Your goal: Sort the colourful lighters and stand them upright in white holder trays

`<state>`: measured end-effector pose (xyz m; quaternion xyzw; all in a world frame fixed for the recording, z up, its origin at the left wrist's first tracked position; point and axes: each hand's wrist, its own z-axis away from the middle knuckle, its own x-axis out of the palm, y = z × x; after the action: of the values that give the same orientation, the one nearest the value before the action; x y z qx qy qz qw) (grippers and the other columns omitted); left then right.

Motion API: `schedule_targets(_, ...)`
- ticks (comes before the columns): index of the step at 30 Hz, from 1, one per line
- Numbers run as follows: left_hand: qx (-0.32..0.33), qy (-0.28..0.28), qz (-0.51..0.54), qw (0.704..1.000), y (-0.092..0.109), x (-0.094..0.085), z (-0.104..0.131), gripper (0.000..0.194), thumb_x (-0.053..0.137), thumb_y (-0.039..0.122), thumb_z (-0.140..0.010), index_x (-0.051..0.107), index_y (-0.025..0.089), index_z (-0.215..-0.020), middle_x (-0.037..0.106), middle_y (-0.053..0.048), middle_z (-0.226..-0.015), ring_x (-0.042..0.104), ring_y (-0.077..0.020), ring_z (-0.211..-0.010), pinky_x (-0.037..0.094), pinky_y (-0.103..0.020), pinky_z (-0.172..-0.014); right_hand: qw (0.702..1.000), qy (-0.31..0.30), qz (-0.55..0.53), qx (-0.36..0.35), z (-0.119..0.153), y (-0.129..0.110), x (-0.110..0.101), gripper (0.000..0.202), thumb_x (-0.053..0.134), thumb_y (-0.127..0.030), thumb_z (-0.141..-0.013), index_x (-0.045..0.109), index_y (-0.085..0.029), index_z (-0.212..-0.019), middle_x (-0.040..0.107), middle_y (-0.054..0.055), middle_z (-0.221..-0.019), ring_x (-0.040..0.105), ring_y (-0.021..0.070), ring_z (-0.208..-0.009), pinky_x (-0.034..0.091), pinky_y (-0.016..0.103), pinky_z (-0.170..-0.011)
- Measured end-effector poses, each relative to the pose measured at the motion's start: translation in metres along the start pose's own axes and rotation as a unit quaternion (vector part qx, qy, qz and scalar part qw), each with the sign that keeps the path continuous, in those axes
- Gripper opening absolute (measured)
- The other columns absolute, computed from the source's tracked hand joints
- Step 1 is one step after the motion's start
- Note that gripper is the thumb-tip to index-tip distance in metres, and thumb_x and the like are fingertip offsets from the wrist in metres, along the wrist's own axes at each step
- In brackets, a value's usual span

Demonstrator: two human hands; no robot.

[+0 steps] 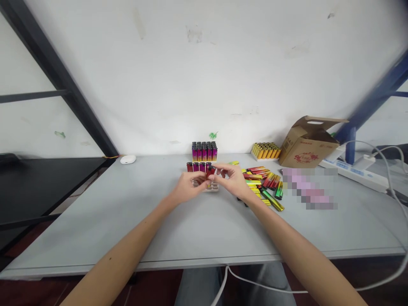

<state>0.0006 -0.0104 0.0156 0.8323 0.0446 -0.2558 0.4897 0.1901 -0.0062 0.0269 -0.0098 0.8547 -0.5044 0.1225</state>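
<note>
A red lighter with a black top is held upright between my left hand and my right hand, the fingers of both closed on it. Under it is a white tray with round holes, partly hidden by my hands. A row of red and purple lighters stands at the tray's back. Behind that, a full block of purple lighters stands near the wall. Loose yellow, red and green lighters lie in a pile to the right of my right hand.
A tray of yellow-orange lighters and an open cardboard box stand at the back right. Beside them are a white power strip with cables and a blurred pink object. A small white case lies at the back left.
</note>
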Motion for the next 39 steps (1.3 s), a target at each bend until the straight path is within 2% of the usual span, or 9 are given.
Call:
schedule_targets(4,-0.059,0.047,0.076,0.994,-0.001,-0.001,-0.004,0.025,0.067,0.039,-0.077,0.062,0.016,-0.084,0.069,-0.006,-0.075,0.066,-0.0184,-0.068,0.054,-0.032,-0.065,0.988,0.047,-0.122,0.081,-0.009,0.004,-0.010,0.055,0.043,-0.068,-0.085,0.064,-0.027,-0.116,0.064,0.007,-0.125,0.060,0.0244,-0.105,0.049,0.038,-0.085)
schedule_targets(6,-0.084,0.067,0.142,0.984,-0.002,-0.002,-0.006,0.026,0.067,0.037,-0.075,0.058,0.016,-0.088,0.068,-0.005,-0.075,0.066,-0.0181,-0.067,0.056,-0.034,-0.065,0.968,0.072,-0.194,0.142,-0.013,0.007,-0.017,0.063,0.028,-0.070,-0.088,0.061,-0.025,-0.117,0.062,0.008,-0.130,0.058,0.0255,-0.116,0.047,0.041,-0.093)
schedule_targets(10,-0.106,0.090,0.220,0.965,0.001,-0.007,-0.008,0.019,0.056,0.033,-0.081,0.052,0.017,-0.092,0.065,-0.001,-0.072,0.065,-0.0168,-0.064,0.055,-0.034,-0.064,0.925,0.097,-0.302,0.211,-0.016,0.010,-0.026,0.068,0.022,-0.072,-0.088,0.061,-0.023,-0.113,0.063,0.010,-0.129,0.055,0.0260,-0.123,0.043,0.044,-0.103)
schedule_targets(13,-0.106,0.086,0.265,0.955,0.001,-0.008,-0.009,0.021,0.049,0.037,-0.086,0.052,0.016,-0.086,0.068,-0.006,-0.079,0.067,-0.0199,-0.073,0.054,-0.035,-0.067,0.909,0.094,-0.338,0.225,-0.015,0.012,-0.027,0.070,0.021,-0.074,-0.087,0.061,-0.022,-0.112,0.064,0.012,-0.127,0.055,0.0270,-0.124,0.042,0.047,-0.105)
schedule_targets(19,-0.135,0.064,0.361,0.921,0.006,-0.009,-0.011,0.022,0.052,0.039,-0.087,0.051,0.019,-0.096,0.062,-0.001,-0.074,0.058,-0.0141,-0.060,0.050,-0.030,-0.056,0.933,0.054,-0.293,0.201,-0.014,0.013,-0.024,0.073,0.019,-0.077,-0.083,0.056,-0.024,-0.117,0.062,0.013,-0.130,0.055,0.0282,-0.125,0.046,0.049,-0.101)
schedule_targets(23,-0.173,0.018,0.403,0.899,0.012,-0.015,-0.011,0.028,0.042,0.045,-0.088,0.054,0.019,-0.091,0.048,0.001,-0.066,0.042,-0.0112,-0.050,0.040,-0.026,-0.045,0.921,0.068,-0.317,0.216,-0.014,0.015,-0.023,0.074,0.016,-0.076,-0.085,0.057,-0.023,-0.115,0.062,0.013,-0.128,0.056,0.0276,-0.123,0.046,0.048,-0.102)
schedule_targets(27,-0.193,-0.005,0.373,0.908,0.014,-0.019,-0.011,0.045,0.029,0.057,-0.089,0.051,0.021,-0.075,0.038,0.000,-0.062,0.041,-0.0150,-0.053,0.042,-0.032,-0.051,0.917,0.069,-0.323,0.224,-0.014,0.016,-0.023,0.073,0.015,-0.075,-0.086,0.058,-0.023,-0.115,0.061,0.012,-0.129,0.058,0.0265,-0.120,0.046,0.046,-0.102)
schedule_targets(35,-0.213,-0.036,0.394,0.893,0.013,-0.017,-0.013,0.036,0.030,0.051,-0.088,0.038,0.022,-0.068,0.030,0.001,-0.065,0.035,-0.0149,-0.055,0.039,-0.031,-0.052,0.925,0.057,-0.296,0.229,-0.012,0.015,-0.021,0.076,0.012,-0.074,-0.086,0.057,-0.022,-0.118,0.060,0.012,-0.131,0.060,0.0254,-0.116,0.047,0.043,-0.099)
schedule_targets(39,-0.210,-0.029,0.360,0.908,0.012,-0.014,-0.013,0.029,0.029,0.045,-0.087,0.036,0.022,-0.070,0.028,0.001,-0.067,0.034,-0.0151,-0.056,0.039,-0.029,-0.051,0.934,0.058,-0.268,0.227,-0.013,0.015,-0.021,0.078,0.010,-0.075,-0.085,0.056,-0.022,-0.121,0.060,0.012,-0.131,0.060,0.0260,-0.116,0.048,0.043,-0.097)
